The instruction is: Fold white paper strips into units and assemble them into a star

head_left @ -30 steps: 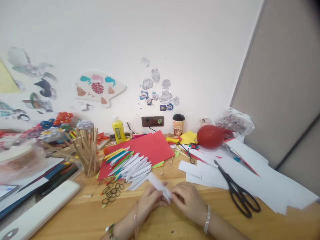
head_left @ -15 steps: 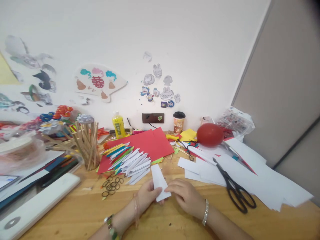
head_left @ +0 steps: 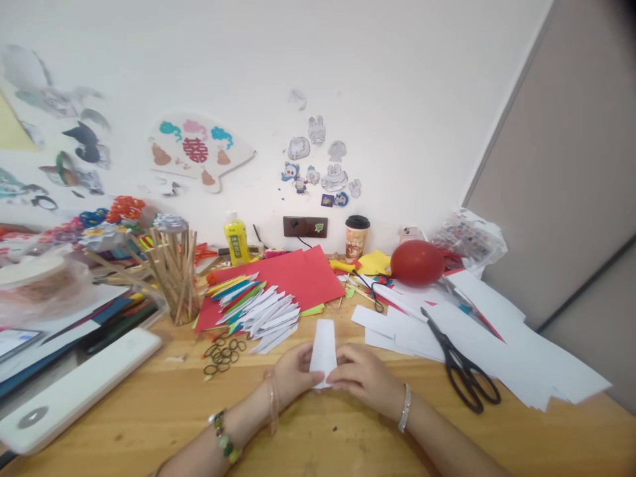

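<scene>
Left hand and right hand pinch a white paper between them, over the wooden table. A wall fan reads "囍"; the yellow bottle's label is illegible. A container holds wooden sticks.

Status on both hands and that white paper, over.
Left fingers and right fingers holding white paper. Black scissors lie apart, to the right.

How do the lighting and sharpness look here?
Head view: soft light, faint shadow beneath the right hand; head view: wall cutouts at far left smeared and stretched; head view: upper right corner dark; head view: white paper pale, with little surface detail.
</scene>
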Motion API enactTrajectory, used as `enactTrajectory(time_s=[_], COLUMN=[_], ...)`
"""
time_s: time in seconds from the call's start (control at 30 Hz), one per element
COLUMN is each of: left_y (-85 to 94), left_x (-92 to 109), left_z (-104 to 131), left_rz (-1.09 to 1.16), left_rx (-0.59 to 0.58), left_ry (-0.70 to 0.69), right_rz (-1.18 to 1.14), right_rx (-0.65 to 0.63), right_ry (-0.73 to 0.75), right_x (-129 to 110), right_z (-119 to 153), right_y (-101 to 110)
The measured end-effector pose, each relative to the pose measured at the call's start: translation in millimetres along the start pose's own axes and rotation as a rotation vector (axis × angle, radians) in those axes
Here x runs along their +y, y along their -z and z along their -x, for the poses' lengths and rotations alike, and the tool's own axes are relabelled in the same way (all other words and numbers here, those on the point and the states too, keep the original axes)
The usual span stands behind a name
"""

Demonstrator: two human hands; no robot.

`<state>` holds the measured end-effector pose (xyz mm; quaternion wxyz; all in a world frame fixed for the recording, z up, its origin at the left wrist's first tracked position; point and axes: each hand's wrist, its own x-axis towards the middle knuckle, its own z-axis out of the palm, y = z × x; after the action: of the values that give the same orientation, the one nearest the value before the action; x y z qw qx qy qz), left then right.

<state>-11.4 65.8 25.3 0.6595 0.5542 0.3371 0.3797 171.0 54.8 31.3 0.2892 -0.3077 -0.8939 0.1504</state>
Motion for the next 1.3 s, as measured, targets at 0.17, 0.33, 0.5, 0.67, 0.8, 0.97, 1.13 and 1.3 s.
enactTrajectory(time_s=[0.17,0.33,0.5,0.67,0.8,0.97,1.13,1.3], left_y=[-0.4,-0.7,0.5,2.6,0.9,-4.5,-7.9,-9.0], left_x=[-3,-9,-7,-6,-7,-6,-2,-2], left_z=[0,-2,-4,-4,-4,-4,-3,-2], left_rz=[-0.002,0.019,0.090,0.093,0.075,0.049,0.028,0.057], left_rx=[-0.042,-0.081,-0.142,-0.109,-0.100,-0.008,0.036,0.015], left_ry=[0.025,0.017,0.022,0.074,0.087,0.078,0.090,0.046], right_rz=[-0.070,-0.193,-0.347,-0.326,-0.303,-0.296,-0.291,-0.339], right_rx=[0.016,0.102,0.154,0.208,0.240,0.244,0.241,0.223], right_ry=[-0.039,-0.237,-0.414,-0.466,-0.462,-0.473,-0.517,-0.572], right_x=[1,-1,-1,-2,-3,-4,-6,-9], right_z=[0,-3,-4,-5,-6,-5,-5,-6], right_y=[0,-7,-13,-14,-14,-15,-14,-13])
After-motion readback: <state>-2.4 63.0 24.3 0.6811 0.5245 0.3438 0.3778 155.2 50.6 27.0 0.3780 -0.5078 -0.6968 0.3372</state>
